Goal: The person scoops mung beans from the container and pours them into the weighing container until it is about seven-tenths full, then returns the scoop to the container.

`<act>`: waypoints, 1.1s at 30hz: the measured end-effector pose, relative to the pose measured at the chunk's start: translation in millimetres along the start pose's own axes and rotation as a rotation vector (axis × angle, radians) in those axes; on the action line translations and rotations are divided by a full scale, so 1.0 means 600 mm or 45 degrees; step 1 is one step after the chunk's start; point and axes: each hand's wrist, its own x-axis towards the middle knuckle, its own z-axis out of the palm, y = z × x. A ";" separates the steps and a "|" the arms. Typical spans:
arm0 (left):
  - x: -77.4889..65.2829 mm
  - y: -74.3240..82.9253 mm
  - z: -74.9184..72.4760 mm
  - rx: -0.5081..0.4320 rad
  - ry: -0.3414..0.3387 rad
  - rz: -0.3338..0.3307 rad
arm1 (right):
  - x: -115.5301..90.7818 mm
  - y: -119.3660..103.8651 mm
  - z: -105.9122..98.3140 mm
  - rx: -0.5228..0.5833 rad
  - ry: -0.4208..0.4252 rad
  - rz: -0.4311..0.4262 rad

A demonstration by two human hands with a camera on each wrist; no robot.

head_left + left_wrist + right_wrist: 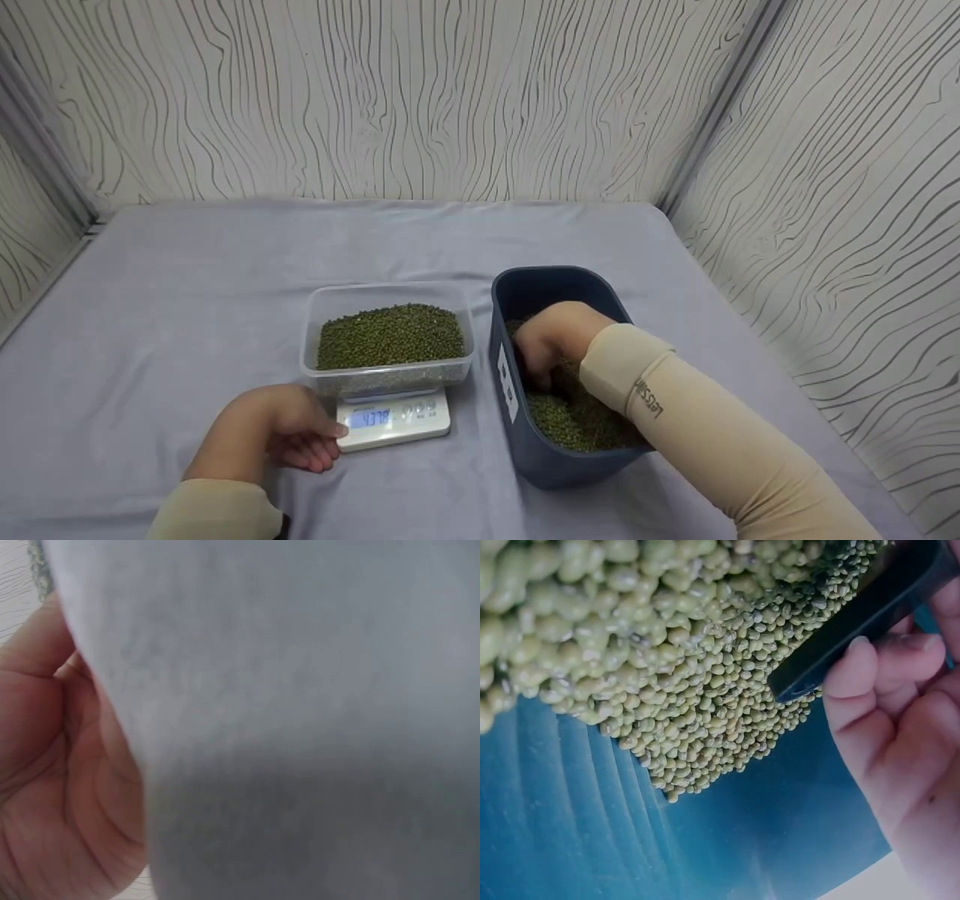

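In the head view, my left hand touches the left edge of a white kitchen scale with its thumb, the other fingers loosely bent beside it. The scale's display is lit. A clear plastic container of green mung beans stands on the scale. My right hand reaches down into a dark blue bin that holds more mung beans. In the right wrist view, its fingers grip a black scoop against the beans; part of the scoop is out of frame.
A pale grey cloth covers the table, slightly wrinkled. Patterned white panels enclose the back and sides. The bin stands right of the scale with a narrow gap between. Blurred pale material fills most of the left wrist view.
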 end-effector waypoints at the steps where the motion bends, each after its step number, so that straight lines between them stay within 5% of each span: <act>1: 0.000 0.000 0.000 0.003 0.000 0.005 | 0.000 0.001 0.000 0.004 -0.007 0.006; 7: 0.001 -0.001 0.001 0.005 0.009 0.007 | -0.002 0.010 -0.003 0.050 -0.068 0.012; 24: 0.001 -0.003 0.002 -0.002 0.010 0.000 | -0.016 0.052 -0.013 0.157 -0.113 -0.312; 33: 0.005 -0.002 -0.001 -0.012 -0.019 -0.015 | -0.027 0.075 -0.025 0.274 -0.061 -0.399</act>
